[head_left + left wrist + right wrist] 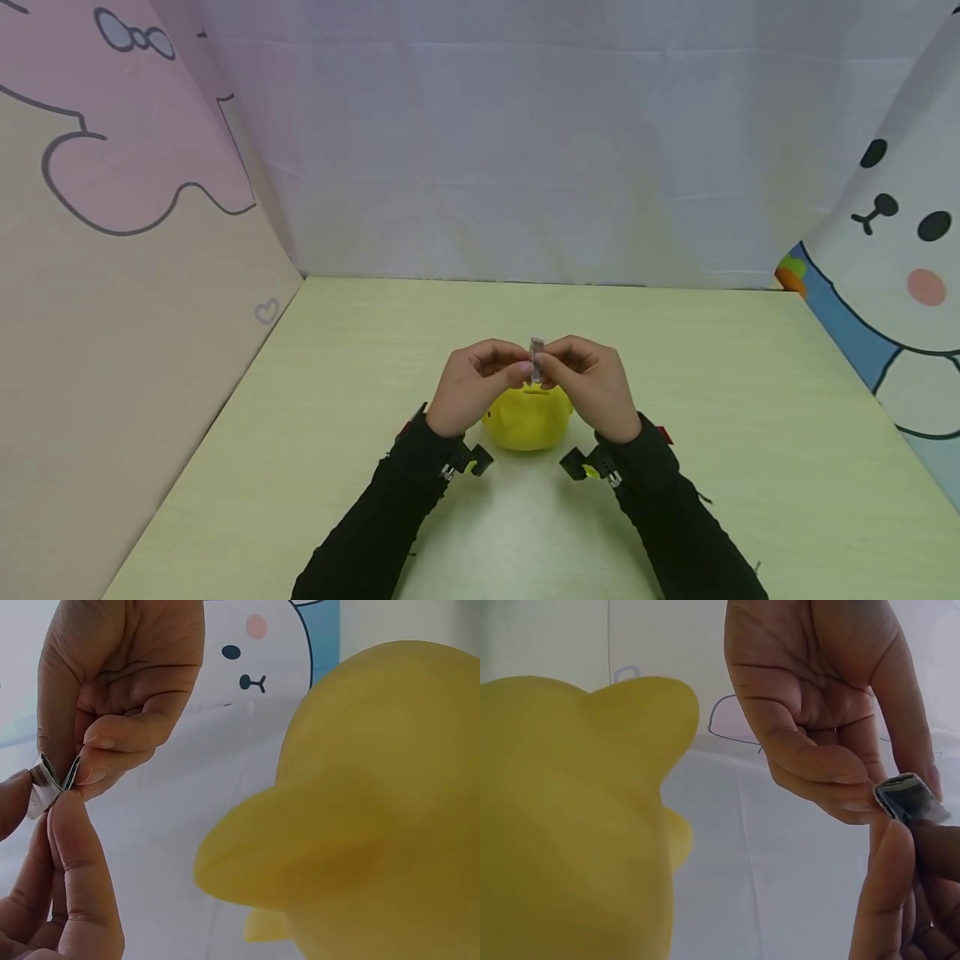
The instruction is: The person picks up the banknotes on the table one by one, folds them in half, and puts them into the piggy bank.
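Note:
Both hands meet over a yellow figure-shaped money bank, which has a dark slot in its top. Between them is a small folded banknote, greyish and bent into a narrow strip. The left hand pinches its left side with thumb and fingertips. From the other side, the right hand pinches it too. In the left wrist view the folded note spreads into a V at one end. Its layered fold shows in the right wrist view, partly covered by fingers.
The bank stands on a pale yellow-green table. A white curtain hangs behind the table. Printed cartoon panels flank it, a pink one on the left and a white-faced one on the right.

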The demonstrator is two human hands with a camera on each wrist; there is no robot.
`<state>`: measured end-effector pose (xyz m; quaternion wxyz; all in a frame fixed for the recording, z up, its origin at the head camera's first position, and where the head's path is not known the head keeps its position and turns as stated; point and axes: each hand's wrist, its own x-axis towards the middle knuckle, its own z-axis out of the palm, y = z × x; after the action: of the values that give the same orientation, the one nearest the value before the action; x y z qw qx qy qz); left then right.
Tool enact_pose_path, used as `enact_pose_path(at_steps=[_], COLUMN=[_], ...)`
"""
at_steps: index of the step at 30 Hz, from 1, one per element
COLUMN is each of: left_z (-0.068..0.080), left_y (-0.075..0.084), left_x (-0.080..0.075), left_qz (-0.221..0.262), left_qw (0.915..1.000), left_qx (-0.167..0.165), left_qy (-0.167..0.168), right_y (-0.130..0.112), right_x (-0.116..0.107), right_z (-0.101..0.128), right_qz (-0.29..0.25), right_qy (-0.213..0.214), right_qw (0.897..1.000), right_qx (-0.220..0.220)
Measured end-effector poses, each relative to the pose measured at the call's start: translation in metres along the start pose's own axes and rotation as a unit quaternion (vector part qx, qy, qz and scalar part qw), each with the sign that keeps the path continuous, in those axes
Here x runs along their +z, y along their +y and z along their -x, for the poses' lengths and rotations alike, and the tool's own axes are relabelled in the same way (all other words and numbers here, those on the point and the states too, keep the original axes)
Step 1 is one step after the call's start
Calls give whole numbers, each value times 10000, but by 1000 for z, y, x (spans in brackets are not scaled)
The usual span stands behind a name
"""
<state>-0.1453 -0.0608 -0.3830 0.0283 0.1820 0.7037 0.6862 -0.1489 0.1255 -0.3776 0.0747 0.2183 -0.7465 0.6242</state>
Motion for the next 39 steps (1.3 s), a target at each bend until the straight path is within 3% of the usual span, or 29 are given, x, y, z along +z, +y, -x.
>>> enact_pose_path(at_steps=[23, 39], left_z=[-1, 0], left_y=[0, 2], left_x=[3, 3], left_qz=[-127, -40], left_qw=[9996, 9999], left_qx=[-145, -86], left_qy=[191, 139], right_y=[-1, 2], right_x=[3, -5], right_z=[0, -1], right_qz=[43, 128], right_qy=[-43, -396], right_qw=[9999, 9991], right_qx=[133, 113])
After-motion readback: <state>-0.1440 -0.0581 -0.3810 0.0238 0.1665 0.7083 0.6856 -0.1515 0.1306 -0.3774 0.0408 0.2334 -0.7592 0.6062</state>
